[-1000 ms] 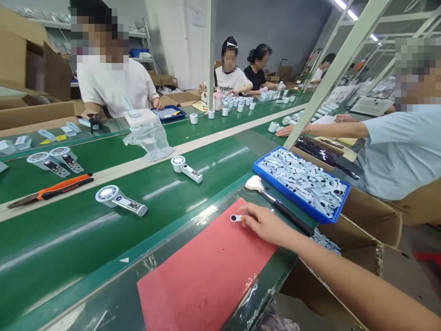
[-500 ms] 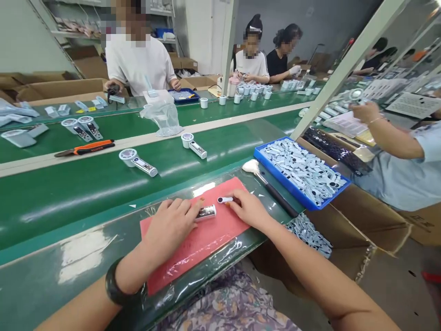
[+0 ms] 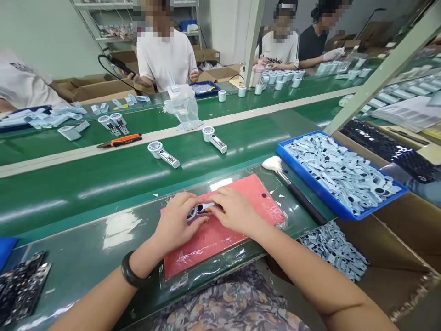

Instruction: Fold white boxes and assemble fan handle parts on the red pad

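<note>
A long green conveyor belt (image 3: 103, 184) runs across the frame, with a table (image 3: 86, 230) under clear plastic film along its near side. At the upper left, a co-worker (image 3: 161, 59) in a white shirt stands beyond the belt, and two more people sit at the upper right behind a row of pale cups (image 3: 279, 80).

Two white handheld units (image 3: 163, 153) lie on the belt at centre, apparently assembled, with more beyond them at the upper left. That looks like work done, while much seems left in the loose stock. At the right, a blue plastic tray (image 3: 320, 193) is heaped with pale blue-white parts (image 3: 341, 172) with dark round centres. Below it, a cardboard box (image 3: 396, 234) holds more of the same parts (image 3: 330, 250). A white-bristled brush (image 3: 275, 164) with a black handle rests against the tray.

At lower centre, on a pink mat (image 3: 213, 243), the left hand (image 3: 177, 218) and right hand (image 3: 236, 211) are together, their fingers closed from both sides on a white plastic unit (image 3: 203, 208). The fingers hide much of it, so I cannot tell how complete it is.
</note>
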Motion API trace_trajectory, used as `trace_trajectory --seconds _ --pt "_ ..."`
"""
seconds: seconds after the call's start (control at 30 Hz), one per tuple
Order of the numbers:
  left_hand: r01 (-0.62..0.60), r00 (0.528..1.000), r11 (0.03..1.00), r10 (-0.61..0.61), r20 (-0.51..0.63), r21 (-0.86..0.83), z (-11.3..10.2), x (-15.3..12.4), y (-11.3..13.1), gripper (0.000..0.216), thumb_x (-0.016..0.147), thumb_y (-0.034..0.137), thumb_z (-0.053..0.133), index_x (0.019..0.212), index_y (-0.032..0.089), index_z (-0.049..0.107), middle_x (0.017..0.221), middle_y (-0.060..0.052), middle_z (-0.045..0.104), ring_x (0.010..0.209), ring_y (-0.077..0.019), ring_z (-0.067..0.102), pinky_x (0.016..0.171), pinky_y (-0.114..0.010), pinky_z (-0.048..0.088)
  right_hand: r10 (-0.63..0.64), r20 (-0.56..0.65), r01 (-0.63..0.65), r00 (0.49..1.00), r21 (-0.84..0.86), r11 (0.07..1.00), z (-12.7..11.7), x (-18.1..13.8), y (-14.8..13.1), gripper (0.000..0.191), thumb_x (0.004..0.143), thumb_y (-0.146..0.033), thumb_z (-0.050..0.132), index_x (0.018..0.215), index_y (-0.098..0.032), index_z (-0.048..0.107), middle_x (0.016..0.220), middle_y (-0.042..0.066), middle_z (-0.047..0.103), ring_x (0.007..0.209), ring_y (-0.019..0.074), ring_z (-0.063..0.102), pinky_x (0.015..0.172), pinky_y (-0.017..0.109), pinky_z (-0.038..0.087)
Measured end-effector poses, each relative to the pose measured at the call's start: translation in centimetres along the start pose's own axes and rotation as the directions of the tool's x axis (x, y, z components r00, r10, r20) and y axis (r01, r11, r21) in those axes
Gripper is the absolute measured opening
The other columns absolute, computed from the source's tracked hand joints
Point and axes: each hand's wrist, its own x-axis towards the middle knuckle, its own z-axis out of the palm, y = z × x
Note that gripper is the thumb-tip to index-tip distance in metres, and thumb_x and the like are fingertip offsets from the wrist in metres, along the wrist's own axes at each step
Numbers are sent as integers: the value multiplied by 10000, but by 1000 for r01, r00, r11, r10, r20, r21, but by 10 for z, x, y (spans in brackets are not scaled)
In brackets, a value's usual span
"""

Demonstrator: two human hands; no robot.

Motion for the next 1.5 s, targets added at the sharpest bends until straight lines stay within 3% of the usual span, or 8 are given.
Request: trace_trajectory --seconds 0.17,0.37,0.6,0.8,1.0,1.2,1.33,1.5 --pt "25 998 999 -28 -60 -42 3 0 6 161 1011 267 526 1032 204 673 1008 -59 689 943 -219 639 819 -373 538 -45 -47 52 998 165 985 4 -3 13 178 965 -164 626 1078 -217 752 1100 66 683 1067 227 622 939 409 505" --pt "45 995 997 -50 -89 -64 7 0 8 133 994 249 568 1020 217 695 992 -49 695 947 -210 652 810 -355 561 110 106 -151 988 549 822 16 5 29 140 952 -151 627 1034 -210 724 1071 46 731 1005 188 685 920 364 553" --pt "-163 982 981 171 -80 102 0 -30 21 70 1004 202 584 1023 226 647 1153 -58 698 1234 -273 613 1117 -548 463 -78 181 21 980 295 955 10 -23 18 387 951 -225 663 1337 -239 642 1336 86 674 1255 282 595 1116 536 444" --pt "-85 996 982 81 31 169 -2 -48 34 264 1022 287 544 1249 163 598 1266 -128 680 1287 -318 581 1067 -528 534 -46 62 27 997 272 962 31 -53 -2 492 935 -152 615 1421 -205 557 1385 103 626 1273 263 559 1111 500 427" --pt "-63 998 989 60 24 137 2 -34 29 196 1013 234 505 1140 180 644 1134 -93 732 1200 -300 636 1008 -496 576 21 52 -32 998 232 972 35 -43 -1 406 956 -141 568 1355 -204 606 1298 87 663 1177 260 589 1044 477 463" --pt "-117 992 979 106 72 168 -1 -34 29 248 994 237 522 1206 164 628 1190 -111 717 1241 -316 611 1036 -517 554 -91 81 80 993 131 988 32 -46 3 462 963 -188 596 1422 -178 538 1343 116 628 1218 270 550 1074 480 448" --pt "-101 994 975 91 60 197 2 -37 30 223 997 210 501 1166 164 640 1159 -112 722 1215 -317 618 1029 -524 551 -77 81 74 994 37 997 38 -47 1 436 991 -196 538 1423 -134 529 1335 144 629 1195 299 550 1044 514 463" --pt "-156 985 932 121 125 327 -1 -34 33 263 953 214 554 1196 155 635 1201 -146 701 1226 -365 604 1003 -582 551 -96 21 90 995 181 979 38 -50 2 449 961 -203 583 1406 -162 550 1398 130 609 1275 286 537 1115 508 450"
